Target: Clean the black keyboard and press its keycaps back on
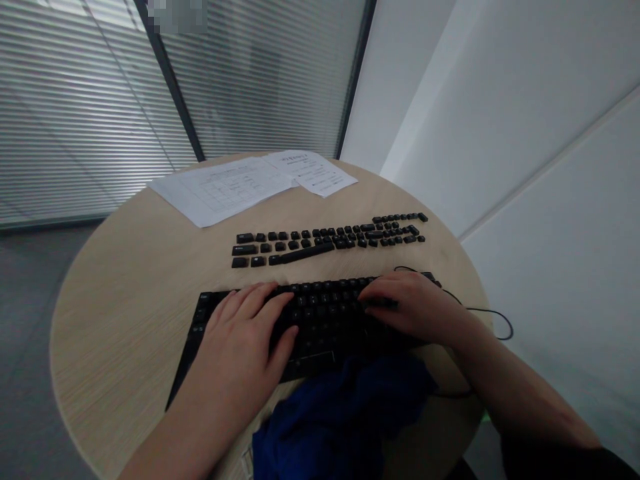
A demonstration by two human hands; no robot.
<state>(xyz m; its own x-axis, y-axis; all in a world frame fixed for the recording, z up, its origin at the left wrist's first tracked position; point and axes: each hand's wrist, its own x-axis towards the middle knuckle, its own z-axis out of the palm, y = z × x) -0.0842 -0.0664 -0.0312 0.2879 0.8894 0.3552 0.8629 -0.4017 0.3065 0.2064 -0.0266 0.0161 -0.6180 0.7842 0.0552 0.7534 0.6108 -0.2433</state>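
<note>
A black keyboard (320, 327) lies on the round table in front of me; its lower part is dark and hard to make out. My left hand (245, 333) rests across the keyboard's left side, fingers apart and holding nothing. Over the right part, my right hand (410, 300) is bent, with thumb and fingertips drawn close together at the keys; anything between them is too dark to make out. Beyond the keyboard, loose black keycaps (293, 245) lie in rows, among them a long space bar (307, 253).
Printed paper sheets (230, 190) lie at the far edge of the wooden table (120, 287). A dark blue cloth (340, 420) is bunched at the near edge. A black cable (493, 311) loops off the right side. Blinds (265, 80) and a white wall (525, 133) stand behind.
</note>
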